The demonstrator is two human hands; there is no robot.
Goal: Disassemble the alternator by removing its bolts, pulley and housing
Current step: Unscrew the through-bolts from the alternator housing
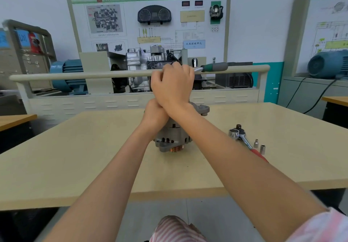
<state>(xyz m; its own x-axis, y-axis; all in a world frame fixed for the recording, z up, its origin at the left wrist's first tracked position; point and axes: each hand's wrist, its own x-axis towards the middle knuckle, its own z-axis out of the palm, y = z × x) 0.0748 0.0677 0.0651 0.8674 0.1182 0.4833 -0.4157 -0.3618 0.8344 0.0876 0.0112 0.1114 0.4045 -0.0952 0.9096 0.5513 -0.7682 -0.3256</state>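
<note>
1. Grey cast metal, the alternator (174, 135) is standing on the pale wooden table (94, 157), near the middle, with its copper-coloured pulley (176, 149) facing the person and touching the tabletop.
2. Seen from the head camera, the left hand (155, 116) is curling around the upper part of the alternator, steadying it.
3. The right hand (173, 85) is crossing over the left and gripping a tool; its green and grey handle (216, 66) is sticking out to the right. Where the tip is meeting the alternator is hidden behind the hands.
4. I would judge the alternator heavy, stiff and likely to roll on its rounded body, so holding it by the ribbed housing or the mounting ear (202, 109) looks safest.
5. A red-handled ratchet (244, 140) and two small sockets (259, 146) are lying to the right of the alternator, apart from it.
</note>
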